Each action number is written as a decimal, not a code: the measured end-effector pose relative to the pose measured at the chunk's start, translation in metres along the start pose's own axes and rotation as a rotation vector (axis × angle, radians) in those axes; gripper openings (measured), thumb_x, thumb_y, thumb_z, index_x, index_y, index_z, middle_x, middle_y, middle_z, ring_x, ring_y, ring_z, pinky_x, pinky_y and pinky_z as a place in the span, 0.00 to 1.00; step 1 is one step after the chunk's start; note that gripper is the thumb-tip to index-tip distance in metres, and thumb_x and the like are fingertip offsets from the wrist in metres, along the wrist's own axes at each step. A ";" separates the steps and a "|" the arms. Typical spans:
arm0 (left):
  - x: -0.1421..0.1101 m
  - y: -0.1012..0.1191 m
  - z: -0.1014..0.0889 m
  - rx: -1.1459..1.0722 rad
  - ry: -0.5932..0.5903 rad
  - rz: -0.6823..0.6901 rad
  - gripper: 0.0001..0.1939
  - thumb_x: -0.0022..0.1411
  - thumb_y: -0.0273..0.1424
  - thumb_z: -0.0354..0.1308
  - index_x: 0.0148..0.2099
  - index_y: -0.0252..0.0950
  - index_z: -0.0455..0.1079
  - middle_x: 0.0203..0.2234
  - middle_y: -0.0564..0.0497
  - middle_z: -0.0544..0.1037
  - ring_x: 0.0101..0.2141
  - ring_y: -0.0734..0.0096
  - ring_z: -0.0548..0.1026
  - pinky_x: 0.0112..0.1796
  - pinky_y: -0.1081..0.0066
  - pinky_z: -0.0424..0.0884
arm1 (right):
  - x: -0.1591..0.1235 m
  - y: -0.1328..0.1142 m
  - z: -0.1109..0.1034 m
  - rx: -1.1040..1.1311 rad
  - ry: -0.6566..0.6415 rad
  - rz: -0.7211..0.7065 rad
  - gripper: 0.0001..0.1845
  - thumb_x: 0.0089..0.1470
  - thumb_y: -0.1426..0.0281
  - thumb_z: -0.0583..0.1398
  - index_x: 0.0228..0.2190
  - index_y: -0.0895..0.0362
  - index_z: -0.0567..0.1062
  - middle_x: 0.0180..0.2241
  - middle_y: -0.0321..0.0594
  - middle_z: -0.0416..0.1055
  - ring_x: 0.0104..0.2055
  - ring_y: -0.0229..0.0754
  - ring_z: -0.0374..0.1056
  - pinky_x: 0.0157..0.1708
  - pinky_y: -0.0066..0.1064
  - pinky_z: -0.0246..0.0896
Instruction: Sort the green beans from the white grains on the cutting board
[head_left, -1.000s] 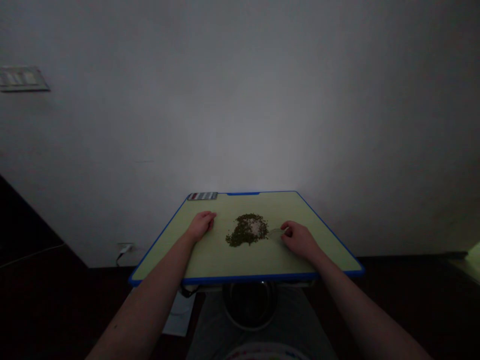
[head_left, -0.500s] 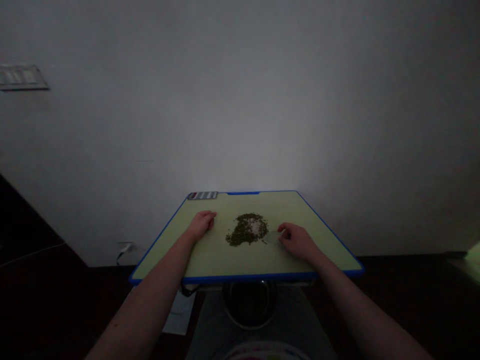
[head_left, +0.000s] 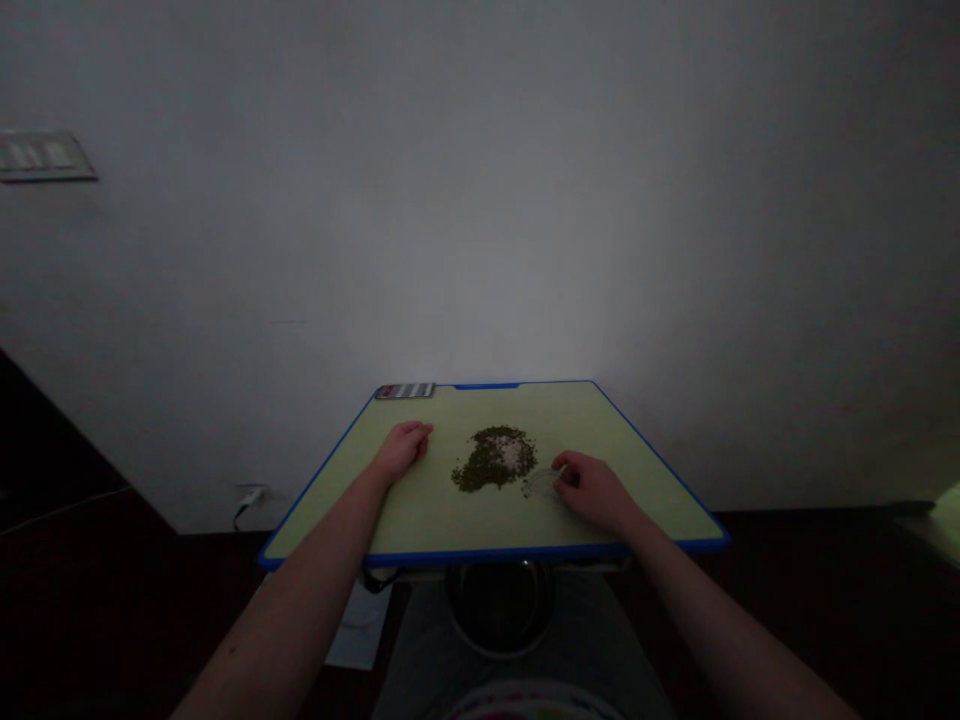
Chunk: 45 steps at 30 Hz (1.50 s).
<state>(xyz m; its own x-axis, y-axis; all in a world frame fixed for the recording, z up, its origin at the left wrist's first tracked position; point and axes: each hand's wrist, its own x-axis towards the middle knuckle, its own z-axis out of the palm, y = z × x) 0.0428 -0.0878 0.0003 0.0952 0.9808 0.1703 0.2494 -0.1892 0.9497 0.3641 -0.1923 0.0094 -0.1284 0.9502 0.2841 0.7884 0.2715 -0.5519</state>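
Green board with a blue rim [head_left: 555,412], hands well apart on it. At mid-board, a heap of small green seeds [head_left: 493,459], probably light and loose, better scooped than pinched. Left hand [head_left: 403,450] resting empty beside the heap, right hand [head_left: 590,490] closed on a clear plastic piece [head_left: 541,483] at the heap's right.

READABLE: none — silver strip [head_left: 405,391] on cutting board [head_left: 570,420] far edge | too dark, too small

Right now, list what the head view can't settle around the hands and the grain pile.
- Clear object: partly hidden by the right hand; its kind is unclear.
- Grain pile: grains too small to identify; pale centre unclear.
- Strip: too small to read.
- Bowl: dim, partly hidden by the blue-edged board.
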 end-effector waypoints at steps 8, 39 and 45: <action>0.000 0.002 0.000 0.042 0.009 0.003 0.18 0.52 0.41 0.51 0.17 0.36 0.58 0.09 0.57 0.61 0.13 0.78 0.57 0.19 0.73 0.54 | -0.001 0.005 0.000 -0.022 0.062 0.057 0.10 0.43 0.73 0.55 0.32 0.57 0.71 0.21 0.34 0.69 0.25 0.36 0.64 0.27 0.26 0.52; -0.001 0.002 0.001 0.020 -0.001 -0.003 0.18 0.51 0.42 0.51 0.17 0.36 0.57 0.09 0.58 0.60 0.13 0.78 0.57 0.19 0.73 0.53 | -0.001 0.002 0.001 -0.029 0.080 0.038 0.11 0.45 0.74 0.55 0.34 0.57 0.71 0.22 0.35 0.69 0.25 0.37 0.63 0.28 0.27 0.52; -0.002 0.006 0.001 0.046 0.003 -0.005 0.18 0.52 0.41 0.51 0.17 0.36 0.57 0.08 0.57 0.60 0.13 0.78 0.56 0.19 0.73 0.53 | -0.005 -0.002 0.001 -0.016 0.074 0.039 0.12 0.45 0.74 0.55 0.34 0.57 0.71 0.22 0.34 0.69 0.25 0.36 0.63 0.29 0.27 0.52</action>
<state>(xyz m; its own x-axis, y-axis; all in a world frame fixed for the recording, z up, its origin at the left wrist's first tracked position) 0.0451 -0.0913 0.0053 0.0907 0.9819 0.1666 0.2942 -0.1862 0.9374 0.3631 -0.1972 0.0085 -0.0525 0.9459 0.3202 0.8015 0.2312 -0.5516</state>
